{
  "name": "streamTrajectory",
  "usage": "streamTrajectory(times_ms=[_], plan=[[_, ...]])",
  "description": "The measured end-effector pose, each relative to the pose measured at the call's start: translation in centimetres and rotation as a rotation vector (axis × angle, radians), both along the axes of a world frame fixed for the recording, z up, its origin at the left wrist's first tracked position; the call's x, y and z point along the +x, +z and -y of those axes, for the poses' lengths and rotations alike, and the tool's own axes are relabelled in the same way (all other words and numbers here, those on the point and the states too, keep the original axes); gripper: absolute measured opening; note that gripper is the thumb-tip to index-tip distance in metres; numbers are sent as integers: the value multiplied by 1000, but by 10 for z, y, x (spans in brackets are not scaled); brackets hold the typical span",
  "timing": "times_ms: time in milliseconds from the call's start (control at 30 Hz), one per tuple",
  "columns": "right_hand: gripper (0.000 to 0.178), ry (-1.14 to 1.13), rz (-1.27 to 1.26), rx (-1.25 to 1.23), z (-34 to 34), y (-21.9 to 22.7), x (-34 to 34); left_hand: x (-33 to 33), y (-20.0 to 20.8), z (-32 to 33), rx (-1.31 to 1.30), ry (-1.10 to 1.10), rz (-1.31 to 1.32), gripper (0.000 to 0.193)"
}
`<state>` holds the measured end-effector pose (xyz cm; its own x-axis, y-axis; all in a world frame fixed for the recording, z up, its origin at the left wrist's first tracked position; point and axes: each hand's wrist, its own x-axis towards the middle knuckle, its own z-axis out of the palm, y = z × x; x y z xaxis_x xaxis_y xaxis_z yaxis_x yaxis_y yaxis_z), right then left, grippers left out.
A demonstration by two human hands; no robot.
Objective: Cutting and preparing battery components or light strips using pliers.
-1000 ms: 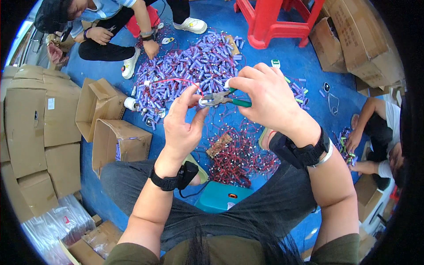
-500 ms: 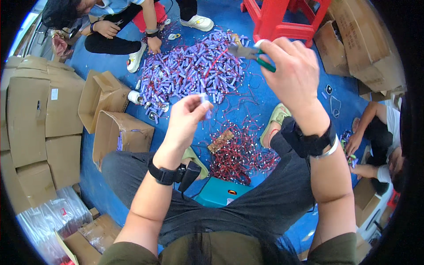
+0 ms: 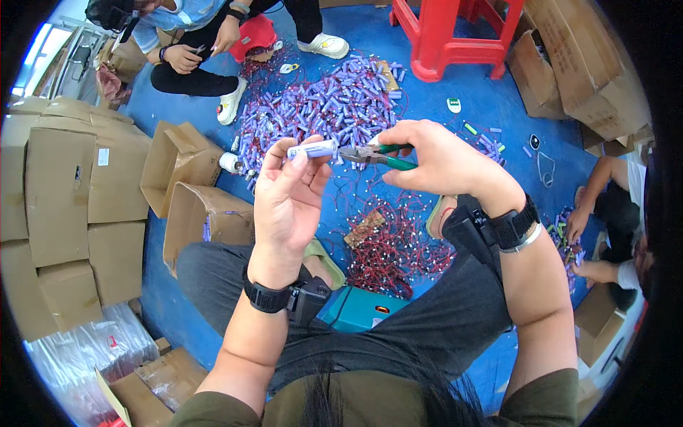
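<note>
Between the thumb and fingers of my left hand (image 3: 281, 203), a purple cylindrical battery cell (image 3: 311, 149) lies nearly level. My right hand (image 3: 452, 156) is closed around green-handled cutting pliers (image 3: 397, 163), whose metal jaws point left at the cell's right end. Whether the jaws touch it or grip a wire there, I cannot tell. Beyond both hands spreads a heap of similar purple cells (image 3: 313, 107) with red wires. Nearer to me lies a tangle of cut red and dark wires with white ends (image 3: 384, 263).
Open cardboard boxes (image 3: 181, 160) stand at the left, beside stacked cartons (image 3: 60, 185). A teal case (image 3: 356, 307) sits between my legs. Far right are a red stool (image 3: 455, 51) and more cartons (image 3: 594, 64). One co-worker crouches at the far left, another at the right edge.
My right hand has come down and left, bringing the pliers to the cell. The cell in my left hand has turned from upright to nearly level. The far co-worker's hand has lifted off the heap.
</note>
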<state>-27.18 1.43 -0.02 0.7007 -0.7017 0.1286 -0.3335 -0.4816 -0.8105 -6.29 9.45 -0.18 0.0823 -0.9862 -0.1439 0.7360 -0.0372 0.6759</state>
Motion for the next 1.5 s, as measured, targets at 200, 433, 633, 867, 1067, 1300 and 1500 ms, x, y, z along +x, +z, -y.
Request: streamTrajectory(times_ms=[200,433,633,867,1067,1300,1500], plan=[[42,32,-7,142,-1,15,-4,-2,5,-6,-14,-56,-117,23],[42,-15,3,36,-2,16,-8,-5,5,-6,-29,-102,-169,22],[37,10,139,58,-2,14,-8,-7,7,-5,-18,-110,-178,21],[39,62,133,120,-2,13,-6,-6,13,-8,-21,-107,-144,22],[37,57,213,106,-4,14,-5,-12,18,-10,-22,-122,-149,23],[33,-199,214,-221,-11,17,-4,-22,33,-12,-96,-37,224,20],[27,-221,0,-245,-16,21,-3,-20,45,0,-253,-105,1295,23]])
